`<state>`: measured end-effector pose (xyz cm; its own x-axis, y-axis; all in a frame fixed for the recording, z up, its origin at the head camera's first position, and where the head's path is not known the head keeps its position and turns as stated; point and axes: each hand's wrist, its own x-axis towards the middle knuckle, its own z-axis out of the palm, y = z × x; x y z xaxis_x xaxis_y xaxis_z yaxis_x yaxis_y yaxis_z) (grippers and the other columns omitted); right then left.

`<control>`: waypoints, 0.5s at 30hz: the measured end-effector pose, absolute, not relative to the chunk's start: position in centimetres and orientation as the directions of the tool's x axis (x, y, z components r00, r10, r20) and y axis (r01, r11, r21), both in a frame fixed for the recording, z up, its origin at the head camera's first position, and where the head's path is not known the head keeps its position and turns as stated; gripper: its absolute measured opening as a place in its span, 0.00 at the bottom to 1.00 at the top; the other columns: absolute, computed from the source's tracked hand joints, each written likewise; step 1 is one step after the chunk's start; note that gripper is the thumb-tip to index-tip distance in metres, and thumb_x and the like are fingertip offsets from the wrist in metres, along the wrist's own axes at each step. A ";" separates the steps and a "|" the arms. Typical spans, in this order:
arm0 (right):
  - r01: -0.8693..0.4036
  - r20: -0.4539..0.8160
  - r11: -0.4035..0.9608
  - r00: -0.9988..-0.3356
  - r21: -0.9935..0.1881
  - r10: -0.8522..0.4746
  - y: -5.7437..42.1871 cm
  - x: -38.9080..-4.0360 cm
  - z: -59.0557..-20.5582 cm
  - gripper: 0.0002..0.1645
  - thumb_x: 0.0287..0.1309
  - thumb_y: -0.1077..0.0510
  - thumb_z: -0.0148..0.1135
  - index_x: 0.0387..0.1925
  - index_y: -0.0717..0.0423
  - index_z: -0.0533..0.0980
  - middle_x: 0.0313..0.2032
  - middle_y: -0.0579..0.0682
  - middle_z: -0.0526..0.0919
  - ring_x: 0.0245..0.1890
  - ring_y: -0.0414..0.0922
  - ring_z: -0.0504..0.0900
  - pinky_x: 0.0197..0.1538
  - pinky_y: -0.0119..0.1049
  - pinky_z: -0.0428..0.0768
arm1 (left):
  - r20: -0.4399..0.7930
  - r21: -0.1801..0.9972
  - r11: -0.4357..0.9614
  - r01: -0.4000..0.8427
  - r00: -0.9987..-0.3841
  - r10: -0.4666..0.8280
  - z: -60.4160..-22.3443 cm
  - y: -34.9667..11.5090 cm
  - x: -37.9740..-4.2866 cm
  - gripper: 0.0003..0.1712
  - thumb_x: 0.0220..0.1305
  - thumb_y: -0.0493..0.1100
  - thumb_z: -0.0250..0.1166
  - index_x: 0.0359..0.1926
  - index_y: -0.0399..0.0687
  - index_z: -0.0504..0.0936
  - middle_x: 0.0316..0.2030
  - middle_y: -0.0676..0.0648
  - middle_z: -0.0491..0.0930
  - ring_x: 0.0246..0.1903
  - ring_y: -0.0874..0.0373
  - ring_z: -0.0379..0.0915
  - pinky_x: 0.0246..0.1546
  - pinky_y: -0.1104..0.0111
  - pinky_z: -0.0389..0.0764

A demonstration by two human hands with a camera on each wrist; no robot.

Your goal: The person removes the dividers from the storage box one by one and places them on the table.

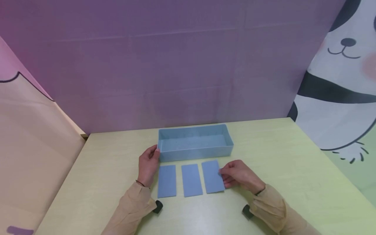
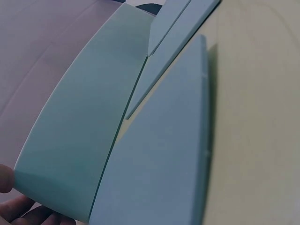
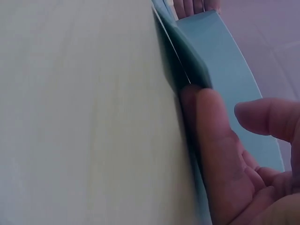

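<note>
Three flat blue rectangular panels lie side by side on the pale yellow-green table (image 1: 293, 156), just in front of a long, shallow blue plastic tray (image 1: 195, 142). Each panel's long axis runs from the person toward the tray, while the tray's long axis runs across, left to right.

The right hand (image 1: 238, 175) sits at the right edge of the right-hand panel (image 1: 212, 176), fingers curled onto that edge with the thumb standing free above it in the right wrist view; it appears to pinch the panel's side, and the panel looks slightly skewed against its neighbours. This panel lies directly to the left of the right hand, touching it.

The left hand (image 1: 148, 164) rests against the tray's near left corner, thumb at the rim and fingers loosely bent; whether it truly grips the wall I cannot tell. The left-hand panel (image 1: 166, 181) lies just beside it, and the middle panel (image 1: 191, 180) lies between the hands, touched by neither.
</note>
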<state>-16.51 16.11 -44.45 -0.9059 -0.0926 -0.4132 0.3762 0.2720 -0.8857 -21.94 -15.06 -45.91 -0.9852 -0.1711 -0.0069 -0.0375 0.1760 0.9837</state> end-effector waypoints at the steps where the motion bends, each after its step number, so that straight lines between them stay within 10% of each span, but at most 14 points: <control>1: 0.372 -0.410 0.285 -0.908 -0.883 -0.086 16.1 -16.5 -44.4 0.13 0.48 0.59 0.62 0.29 0.67 0.73 0.22 0.57 0.79 0.23 0.50 0.78 0.26 0.39 0.81 | -0.007 0.984 0.175 -0.037 -0.985 -0.170 -45.9 -15.1 -21.9 0.21 0.65 0.48 0.51 0.55 0.43 0.69 0.52 0.42 0.72 0.46 0.57 0.67 0.50 0.57 0.71; 15: 0.331 -0.380 0.398 -0.924 -0.855 -0.047 15.9 -16.2 -43.2 0.14 0.51 0.57 0.60 0.29 0.66 0.72 0.24 0.59 0.80 0.24 0.52 0.78 0.28 0.43 0.81 | -0.003 0.985 0.171 -0.031 -0.987 -0.163 -46.0 -15.1 -22.0 0.21 0.65 0.47 0.51 0.55 0.42 0.69 0.52 0.41 0.72 0.46 0.56 0.67 0.50 0.57 0.71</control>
